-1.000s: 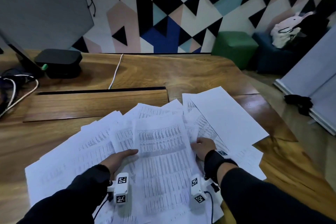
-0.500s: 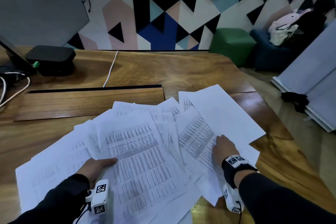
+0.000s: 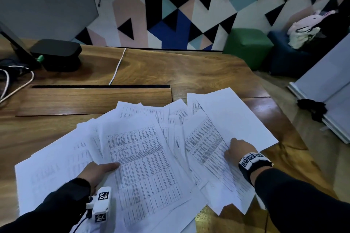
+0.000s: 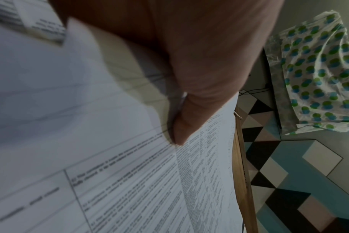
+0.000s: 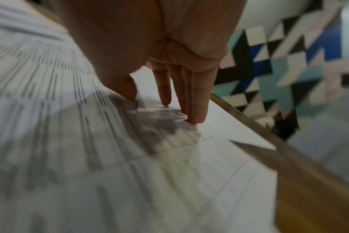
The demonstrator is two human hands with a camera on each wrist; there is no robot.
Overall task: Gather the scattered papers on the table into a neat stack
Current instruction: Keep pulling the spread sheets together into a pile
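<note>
Many white printed papers lie fanned and overlapping across the near half of the wooden table. My left hand holds the left edge of a big table-printed sheet, thumb on top and the other fingers hidden under the paper. My right hand is at the right of the spread. Its straight fingertips press down on a printed sheet beside a blank sheet. The sheets under the pile are mostly hidden.
A black box and loose cables sit at the back left. A white cable runs into a slot behind a raised wooden panel. The table's right edge is close to the papers; a green pouf stands beyond.
My left hand has slid left with the big printed sheet. My right hand has moved right, from the pile's middle onto the right-hand sheets.
</note>
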